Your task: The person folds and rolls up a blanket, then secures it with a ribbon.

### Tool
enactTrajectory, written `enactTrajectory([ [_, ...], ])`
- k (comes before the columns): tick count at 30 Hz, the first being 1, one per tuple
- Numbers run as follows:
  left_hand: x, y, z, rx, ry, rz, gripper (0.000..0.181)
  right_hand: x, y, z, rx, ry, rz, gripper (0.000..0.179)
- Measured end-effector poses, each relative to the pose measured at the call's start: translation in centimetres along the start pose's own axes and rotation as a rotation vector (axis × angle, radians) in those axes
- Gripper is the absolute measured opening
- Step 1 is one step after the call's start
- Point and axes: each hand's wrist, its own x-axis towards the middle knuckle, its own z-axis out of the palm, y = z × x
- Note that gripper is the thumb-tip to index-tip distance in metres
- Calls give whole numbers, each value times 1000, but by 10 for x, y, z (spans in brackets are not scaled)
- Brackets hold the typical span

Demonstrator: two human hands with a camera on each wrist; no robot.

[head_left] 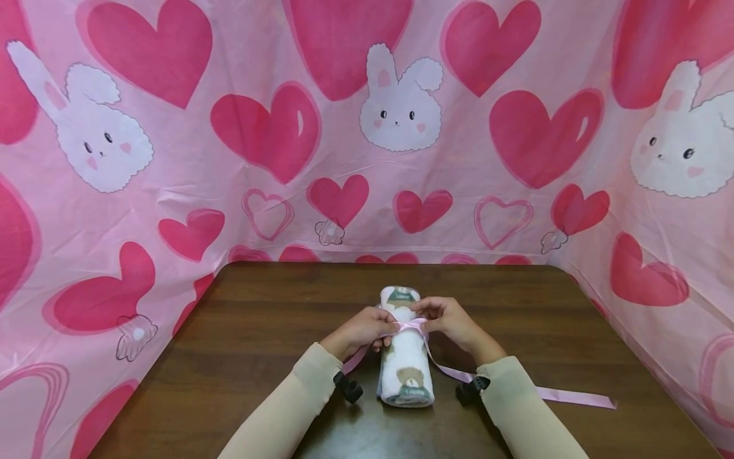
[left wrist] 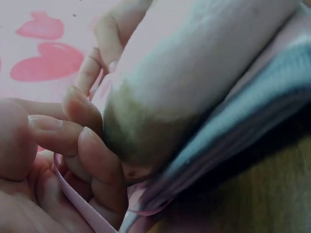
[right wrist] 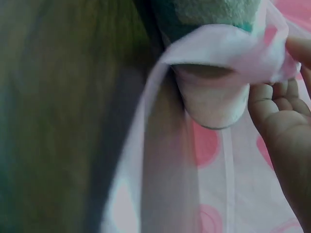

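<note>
A rolled white towel (head_left: pixel 404 357) with bear prints stands lengthwise on the table, pointing away from me. A pink ribbon (head_left: pixel 410 325) goes around its middle and gathers on top. From the left, my left hand (head_left: pixel 361 328) pinches the ribbon at this gathered part, its lower fingers against the towel's side. My right hand (head_left: pixel 453 320) holds the ribbon from the other side between thumb and curled fingers. In the left wrist view, a ribbon strand (left wrist: pixel 80 206) runs across the left palm. The right wrist view shows a ribbon loop (right wrist: pixel 209 46) arching over the towel.
One long ribbon tail (head_left: pixel 576 398) trails to the right over the brown wooden table (head_left: pixel 275 331), passing under the right forearm. Pink cloth (head_left: pixel 355 159) with hearts and rabbits hangs behind and at both sides. Each wrist carries a small black camera (head_left: pixel 348 387).
</note>
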Motion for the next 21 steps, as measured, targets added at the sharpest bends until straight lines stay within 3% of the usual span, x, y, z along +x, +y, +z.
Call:
enactTrajectory([
  [10,2,-3,-6,33,46,5,13,-1,-7,-3,-293,-90,120,23],
  [15,2,-3,-8,45,49,3,10,-2,-7,-5,-315,-134,147,16],
  [21,2,-2,-14,46,59,-4,14,-3,-6,-7,-322,-130,122,9],
])
